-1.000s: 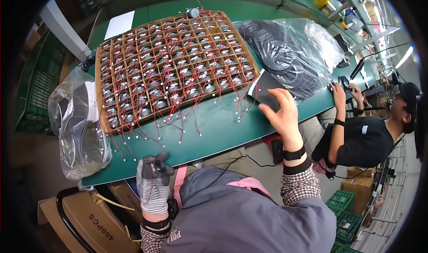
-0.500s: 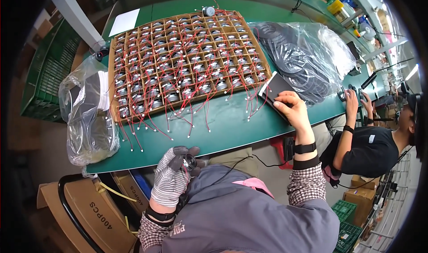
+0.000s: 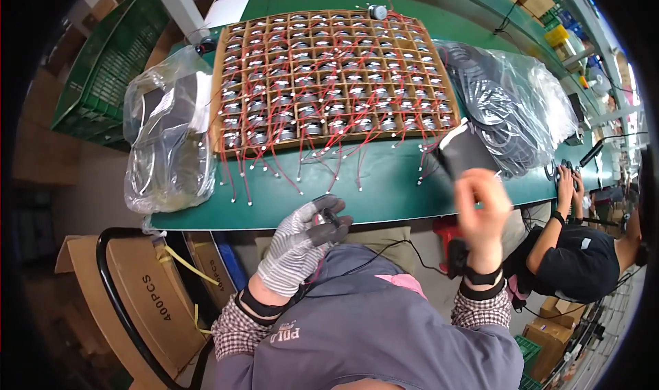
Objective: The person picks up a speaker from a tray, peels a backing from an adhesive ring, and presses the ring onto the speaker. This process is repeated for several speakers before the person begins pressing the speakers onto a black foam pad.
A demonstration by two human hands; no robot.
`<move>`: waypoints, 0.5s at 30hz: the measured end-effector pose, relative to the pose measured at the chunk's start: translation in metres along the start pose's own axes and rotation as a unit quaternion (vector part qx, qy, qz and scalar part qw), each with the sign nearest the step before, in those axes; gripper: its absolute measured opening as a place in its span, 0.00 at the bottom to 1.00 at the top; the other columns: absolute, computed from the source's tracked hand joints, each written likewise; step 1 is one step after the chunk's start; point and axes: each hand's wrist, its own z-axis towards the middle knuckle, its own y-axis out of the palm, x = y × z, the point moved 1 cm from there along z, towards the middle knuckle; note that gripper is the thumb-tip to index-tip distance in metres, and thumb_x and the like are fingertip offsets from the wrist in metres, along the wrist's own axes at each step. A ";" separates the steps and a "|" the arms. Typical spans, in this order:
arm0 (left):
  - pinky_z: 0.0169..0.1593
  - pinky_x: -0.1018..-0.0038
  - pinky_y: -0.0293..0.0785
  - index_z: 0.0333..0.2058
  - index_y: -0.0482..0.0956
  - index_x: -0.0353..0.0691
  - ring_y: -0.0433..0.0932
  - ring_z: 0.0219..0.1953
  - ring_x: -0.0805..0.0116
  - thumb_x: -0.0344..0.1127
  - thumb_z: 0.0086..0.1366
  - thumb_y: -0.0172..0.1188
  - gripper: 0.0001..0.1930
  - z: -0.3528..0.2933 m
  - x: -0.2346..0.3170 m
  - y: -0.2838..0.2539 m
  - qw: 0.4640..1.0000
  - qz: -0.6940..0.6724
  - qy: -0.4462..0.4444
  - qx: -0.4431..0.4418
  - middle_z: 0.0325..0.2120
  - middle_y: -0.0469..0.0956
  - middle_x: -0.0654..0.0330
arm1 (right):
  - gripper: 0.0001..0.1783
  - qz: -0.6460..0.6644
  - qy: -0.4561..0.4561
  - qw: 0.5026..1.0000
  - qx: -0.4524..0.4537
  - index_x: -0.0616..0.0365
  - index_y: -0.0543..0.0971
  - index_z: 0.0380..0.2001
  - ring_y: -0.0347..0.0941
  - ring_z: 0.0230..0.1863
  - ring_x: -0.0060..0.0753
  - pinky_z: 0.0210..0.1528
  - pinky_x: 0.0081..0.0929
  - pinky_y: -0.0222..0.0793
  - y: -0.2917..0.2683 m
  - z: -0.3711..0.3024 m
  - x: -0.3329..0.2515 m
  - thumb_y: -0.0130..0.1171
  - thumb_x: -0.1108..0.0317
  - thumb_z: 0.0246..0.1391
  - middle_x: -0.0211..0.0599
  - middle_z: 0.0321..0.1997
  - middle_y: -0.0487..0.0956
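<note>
My left hand (image 3: 299, 240) grips a round part (image 3: 329, 218). The pad (image 3: 469, 152) lies just beyond my right hand (image 3: 482, 208), too blurred to tell its grip.

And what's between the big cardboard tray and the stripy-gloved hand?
Green table and trailing red wires lie between the cardboard tray and left hand, in the head view.

Over to the left I see a green crate (image 3: 108, 71), a pale post (image 3: 178, 5) and a white sheet of paper (image 3: 228, 10) close by; lower down, a brown carton (image 3: 136, 270) by a curved black bar (image 3: 102, 258), and off right, a co-worker (image 3: 575, 263) in a black shirt
</note>
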 end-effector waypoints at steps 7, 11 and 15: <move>0.56 0.65 0.65 0.51 0.62 0.26 0.70 0.50 0.52 0.23 0.50 0.58 0.28 0.000 0.004 0.008 0.998 0.050 -0.009 0.029 0.49 0.67 0.46 | 0.06 0.114 0.018 0.965 -0.235 0.63 0.72 0.21 0.70 0.23 0.38 0.25 0.26 0.66 0.078 -0.018 -0.016 0.60 0.74 0.42 0.39 0.22 0.71; 0.56 0.66 0.66 0.52 0.61 0.26 0.70 0.50 0.52 0.25 0.49 0.59 0.29 0.003 -0.001 -0.002 0.999 0.020 0.032 -0.018 0.49 0.67 0.47 | 0.07 0.120 0.046 0.951 -0.280 0.63 0.73 0.21 0.69 0.21 0.35 0.24 0.27 0.66 0.094 -0.002 -0.030 0.61 0.73 0.41 0.39 0.22 0.70; 0.54 0.66 0.67 0.53 0.60 0.28 0.70 0.50 0.53 0.26 0.49 0.59 0.31 0.006 -0.001 -0.003 0.979 0.191 0.063 -0.018 0.49 0.68 0.47 | 0.08 0.125 0.046 0.937 -0.324 0.64 0.74 0.23 0.69 0.21 0.34 0.25 0.26 0.66 0.088 0.007 -0.027 0.62 0.72 0.41 0.39 0.23 0.70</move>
